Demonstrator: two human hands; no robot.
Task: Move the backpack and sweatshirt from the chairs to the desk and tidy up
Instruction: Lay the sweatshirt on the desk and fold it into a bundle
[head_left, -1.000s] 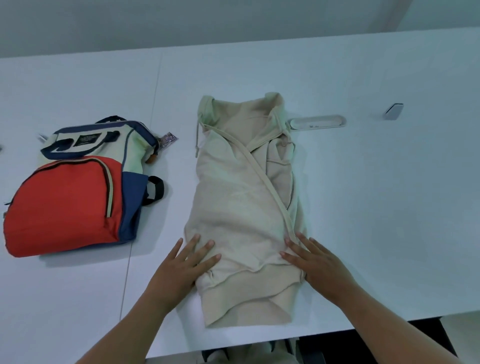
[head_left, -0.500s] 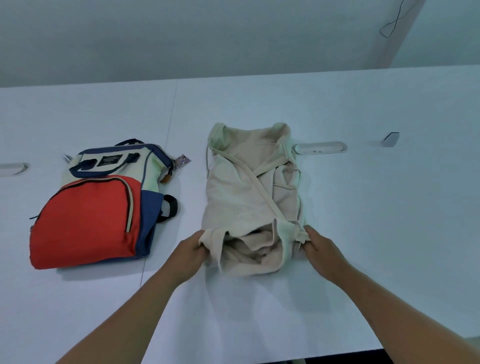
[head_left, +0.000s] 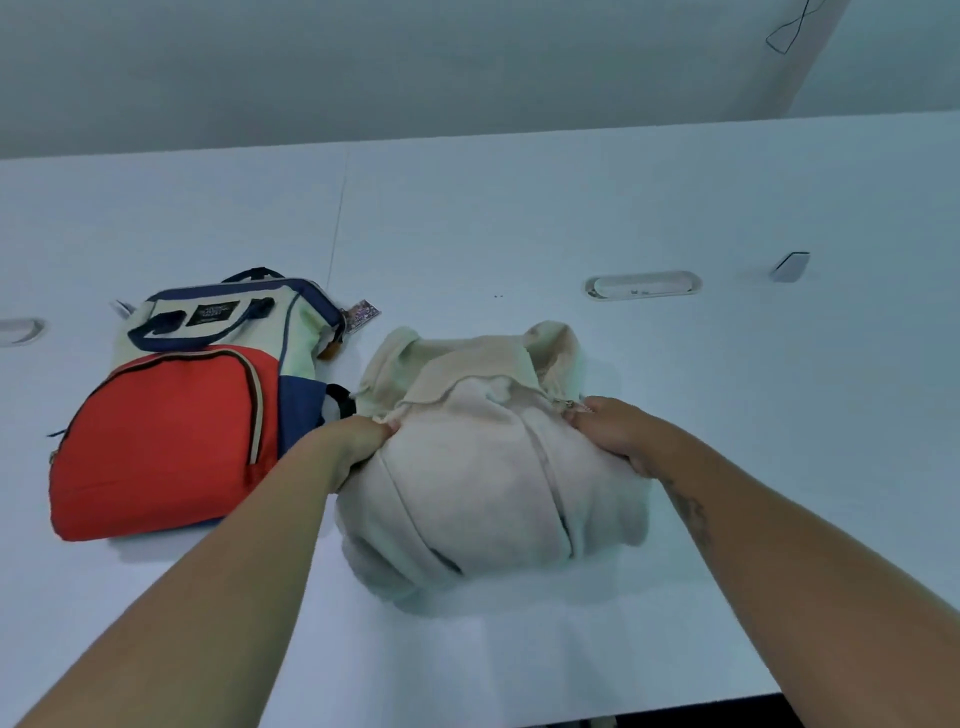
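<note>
Sweatshirt (head_left: 488, 467) first, in the head view: a moment ago I had only its near hem lifted. Now that hem is carried over and away from me, so the garment lies doubled into a short, thick bundle on the counter (head_left: 519, 218). My left hand (head_left: 358, 441) and right hand (head_left: 618, 431) each have their fingers (head_left: 382, 428) curled, pinching the folded edge at either side. The backpack (head_left: 171, 426) lies flat just beside it, on my left. I judge both things moved and the tidying nearly done; the bundle wants pressing flat before I let go.
</note>
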